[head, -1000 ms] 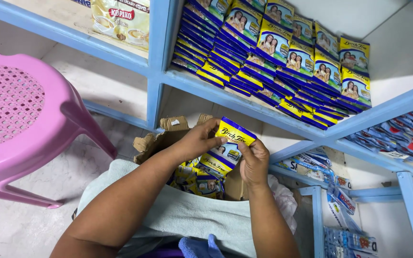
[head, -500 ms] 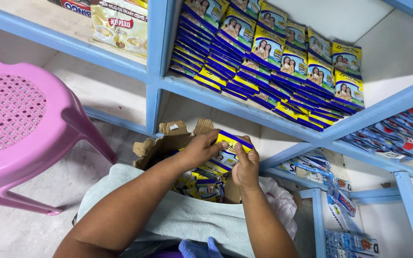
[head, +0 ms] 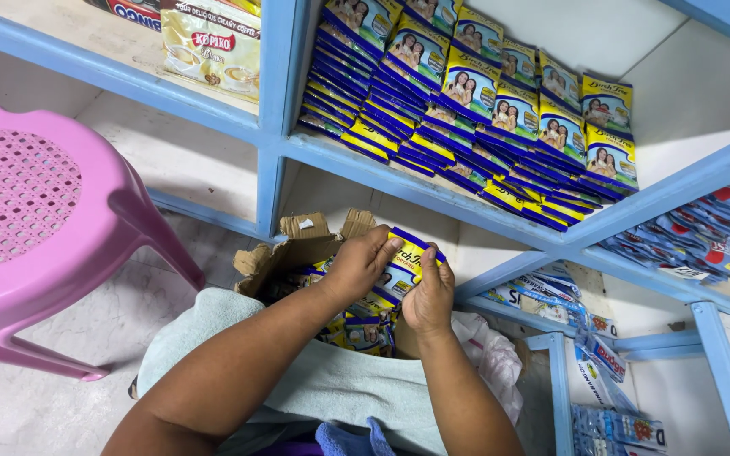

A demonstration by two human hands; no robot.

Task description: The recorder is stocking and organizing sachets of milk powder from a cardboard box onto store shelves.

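Grip: we hold a small stack of blue-and-yellow sachets (head: 405, 263) between both hands, fingers closed on it from either side.
Left hand: our left hand (head: 363, 262) clasps the stack's left edge and top, fingers curled over the upper corner, thumb side toward us.
Right hand: our right hand (head: 429, 291) pinches the stack's right edge, knuckles up, thumb beneath where we cannot see it.
Arms: both forearms reach forward from the bottom of the view and converge at the stack, the left crossing over a pale green cloth (head: 331, 380) on our lap.
Stack's place: it sits just above the open cardboard box (head: 297, 245), below the front rail of the blue shelf (head: 433, 190).
Box: its flaps stand torn and open; more sachets of the same kind lie inside (head: 363, 329), partly hidden by our wrists.
Shelf above: rows of matching sachets (head: 475, 101) lean in overlapping lines.
Left: a pink plastic stool (head: 35, 219) stands on the pale floor, well apart from our hands.
Right: lower compartments hold other small packets (head: 703, 236), and a white plastic bag (head: 492, 355) lies beside our right forearm.
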